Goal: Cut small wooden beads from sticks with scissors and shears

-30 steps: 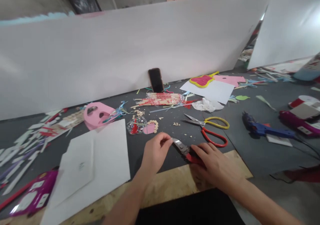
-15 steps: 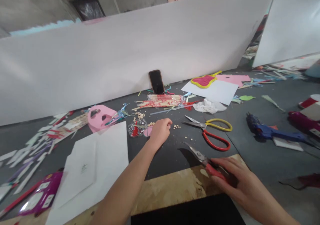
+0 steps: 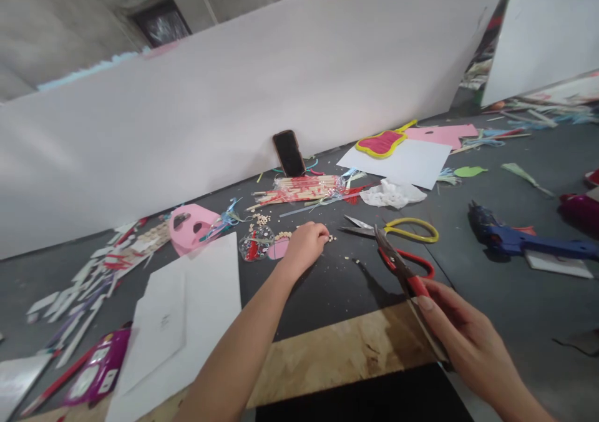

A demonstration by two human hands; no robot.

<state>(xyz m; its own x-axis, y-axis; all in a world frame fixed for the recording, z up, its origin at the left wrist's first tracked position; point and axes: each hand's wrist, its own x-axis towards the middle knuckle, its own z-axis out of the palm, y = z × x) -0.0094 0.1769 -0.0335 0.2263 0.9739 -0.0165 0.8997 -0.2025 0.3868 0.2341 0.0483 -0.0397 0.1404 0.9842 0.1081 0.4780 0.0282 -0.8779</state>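
My left hand (image 3: pixel 306 246) rests low over the dark board with its fingers curled together. Whatever they may hold is hidden. Small pale pieces (image 3: pixel 332 238) lie beside its fingertips. A pink flat piece (image 3: pixel 277 249) is partly covered by the hand, with a clear container (image 3: pixel 255 245) of small bits to its left. My right hand (image 3: pixel 461 331) grips red-handled shears (image 3: pixel 397 263), raised with the tip pointing up and away. Behind them lie scissors (image 3: pixel 414 228) with one yellow and one red handle.
A phone (image 3: pixel 289 153) leans on the white partition (image 3: pixel 234 97). Wrapped sticks (image 3: pixel 299 189) lie before it. White sheets (image 3: pixel 163 328), a pink mask (image 3: pixel 191 227) and a purple box-like object (image 3: pixel 99 369) are at left. A blue glue gun (image 3: pixel 528 238) lies at right.
My right hand has lifted the shears off the board edge and turned them more upright. The left hand stays in nearly the same place. The view has tilted slightly.
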